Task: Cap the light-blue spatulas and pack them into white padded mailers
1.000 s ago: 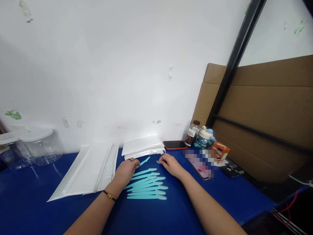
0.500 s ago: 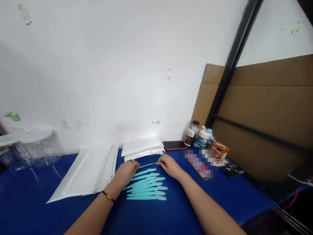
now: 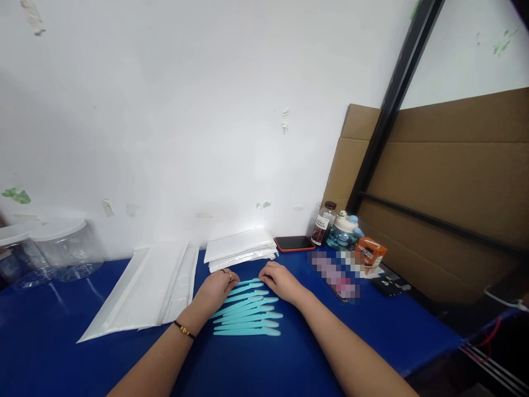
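A turquoise eyebrow razor [image 3: 249,281] stretches between my two hands at the far end of a row of similar razors. My left hand [image 3: 222,286], with a ring and a dark bracelet at the wrist, pinches the handle end. The fingers of my right hand [image 3: 280,280] close around the blade end, so that tip is hidden, as is any cover on it. Several more turquoise razors [image 3: 248,332] lie roughly parallel on the blue table [image 3: 243,366], their handles to the left and their wider heads to the right.
White padded envelopes [image 3: 144,286] lie at the left, and a white stack [image 3: 239,246] sits behind my hands. Farther right are a phone [image 3: 295,243], a brown-capped bottle [image 3: 323,225], a water bottle [image 3: 344,231] and an orange box [image 3: 371,253]. Clear tubs [image 3: 66,248] stand far left.
My right hand has moved slightly left, closing the small gap to the razor's blade end. The pale, clear piece at its fingertips is now hidden. My left hand keeps its pinch.
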`<state>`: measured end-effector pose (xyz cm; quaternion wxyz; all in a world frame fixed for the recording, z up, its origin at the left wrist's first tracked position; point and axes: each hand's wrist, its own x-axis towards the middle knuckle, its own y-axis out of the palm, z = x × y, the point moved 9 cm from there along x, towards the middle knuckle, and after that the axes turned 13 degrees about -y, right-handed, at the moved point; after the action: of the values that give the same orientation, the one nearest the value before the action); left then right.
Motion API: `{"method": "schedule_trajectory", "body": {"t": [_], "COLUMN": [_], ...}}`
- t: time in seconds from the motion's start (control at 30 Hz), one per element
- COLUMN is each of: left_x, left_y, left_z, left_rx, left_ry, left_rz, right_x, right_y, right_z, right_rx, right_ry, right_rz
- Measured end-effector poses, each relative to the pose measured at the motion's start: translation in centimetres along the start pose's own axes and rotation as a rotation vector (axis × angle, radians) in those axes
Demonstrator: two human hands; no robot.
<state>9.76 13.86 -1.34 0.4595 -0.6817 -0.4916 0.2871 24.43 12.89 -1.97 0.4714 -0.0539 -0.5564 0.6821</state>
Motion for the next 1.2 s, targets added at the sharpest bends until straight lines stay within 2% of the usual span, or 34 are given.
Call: {"method": "schedule_trajectory", "body": {"t": [0.17, 0.33, 0.5, 0.6, 0.7, 0.8, 0.9, 1.0, 1.1, 1.2], "left_x": [-1.0, -3.4, -3.9, -3.3, -2.9, -2.9, -2.9, -2.9, -3.0, -3.7], "left_y": [0.3, 1.0, 1.6, 2.5, 3.6, 4.1, 3.2, 1.8, 0.3, -0.5], "left_z": [-0.6, -2.3, -4.1, -4.3, -4.4, -4.2, -3.6, -3.1, -4.3, -6.4], "left_rx": [-0.007, 0.086, 0.262, 0.350, 0.345, 0.285, 0.234, 0.165, -0.083, -0.389], "left_ry": [0.009, 0.032, -0.002, -0.057, -0.077, -0.092, -0.148, -0.195, -0.124, 0.070], "left_rz": [0.045, 0.179, 0.136, 0.101, 0.110, 0.103, 0.046, -0.028, -0.139, -0.240], "right_x": [-0.1, -1.0, -1.8, -1.8, -2.0, -2.7, -3.6, -3.1, -0.8, 1.4], "right_y": [-0.3, -2.9, -3.7, -3.8, -3.9, -4.0, -2.9, -1.7, 0.1, 1.0], "right_z": [0.8, -1.3, -2.7, -2.6, -2.5, -3.0, -3.8, -2.0, 2.8, 6.0], "right_rx": [0.096, 0.099, 0.084, 0.091, 0.122, 0.258, 0.593, 0.864, 1.019, 1.038], "right_ry": [-0.021, 0.071, 0.133, 0.135, 0.144, 0.205, 0.303, 0.290, 0.185, 0.209], "right_rz": [0.008, -0.141, -0.192, -0.217, -0.245, -0.273, -0.264, -0.260, -0.233, -0.422]}}
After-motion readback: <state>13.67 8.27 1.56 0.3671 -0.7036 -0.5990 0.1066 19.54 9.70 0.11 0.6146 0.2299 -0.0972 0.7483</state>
